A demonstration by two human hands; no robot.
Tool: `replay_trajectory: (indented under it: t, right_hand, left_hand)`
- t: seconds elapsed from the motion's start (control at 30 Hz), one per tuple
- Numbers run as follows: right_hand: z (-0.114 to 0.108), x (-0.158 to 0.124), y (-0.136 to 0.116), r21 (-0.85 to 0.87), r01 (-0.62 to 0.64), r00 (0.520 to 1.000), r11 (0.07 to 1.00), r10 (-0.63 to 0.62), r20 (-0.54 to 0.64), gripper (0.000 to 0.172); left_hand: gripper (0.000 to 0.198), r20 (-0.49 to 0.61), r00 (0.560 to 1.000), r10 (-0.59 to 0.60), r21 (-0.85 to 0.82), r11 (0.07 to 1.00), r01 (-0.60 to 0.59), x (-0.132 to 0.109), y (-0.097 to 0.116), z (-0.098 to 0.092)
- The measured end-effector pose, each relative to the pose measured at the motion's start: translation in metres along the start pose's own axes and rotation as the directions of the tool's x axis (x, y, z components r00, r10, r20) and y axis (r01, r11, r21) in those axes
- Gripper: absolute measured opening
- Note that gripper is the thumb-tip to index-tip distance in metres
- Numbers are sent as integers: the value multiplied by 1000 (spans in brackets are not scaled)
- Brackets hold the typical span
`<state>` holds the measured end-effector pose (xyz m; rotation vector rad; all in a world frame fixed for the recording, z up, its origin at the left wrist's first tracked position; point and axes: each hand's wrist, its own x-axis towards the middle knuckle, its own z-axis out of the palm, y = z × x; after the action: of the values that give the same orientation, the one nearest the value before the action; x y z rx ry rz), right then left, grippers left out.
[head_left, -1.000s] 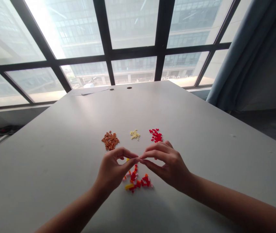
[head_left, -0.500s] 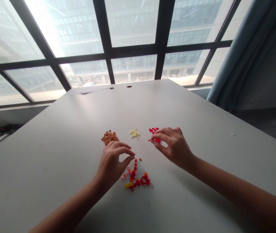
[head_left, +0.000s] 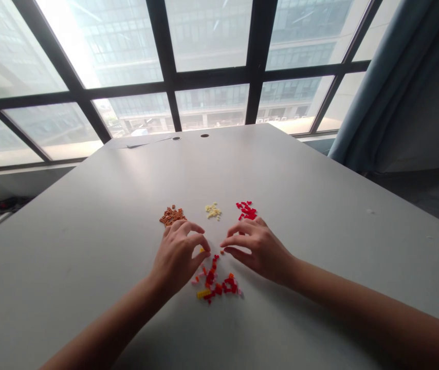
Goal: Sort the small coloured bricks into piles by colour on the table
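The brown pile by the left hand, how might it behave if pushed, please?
The brown pile would probably scatter, as its pieces look small and loose. They may slide rather than roll, looking blocky on a smooth-looking table.

Beyond the cream pile [head_left: 213, 211] a hand could pass across the table [head_left: 219, 167], but the brown pile [head_left: 172, 215] blocks its left, the red pile [head_left: 247, 211] its right, and the left hand [head_left: 179, 254], right hand [head_left: 261, 250] and mixed bricks [head_left: 210, 278] crowd its near side.
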<state>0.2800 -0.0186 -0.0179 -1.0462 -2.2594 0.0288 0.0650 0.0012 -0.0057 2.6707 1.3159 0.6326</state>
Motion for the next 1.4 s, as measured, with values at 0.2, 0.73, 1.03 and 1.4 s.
replay_trajectory:
  t: [0.2,0.73,1.03,1.4]
  right_hand:
    - [0,-4,-4,-86,134,990,987,-128,65,14]
    - [-10,-2,0,-63,150,988,987,-148,30,19]
    - [-16,-16,3,-87,145,984,986,-135,115,21]
    - [-26,-17,-10,-174,90,996,981,-87,27,19]
  left_hand:
    - [6,-130,991,-28,22,999,31,0,-11,-6]
    - [8,-365,929,59,42,998,-47,-1,-35,8]
    - [9,-338,937,92,53,995,-78,-2,-35,13]
    - [9,-346,933,99,39,995,-92,-1,-34,16]
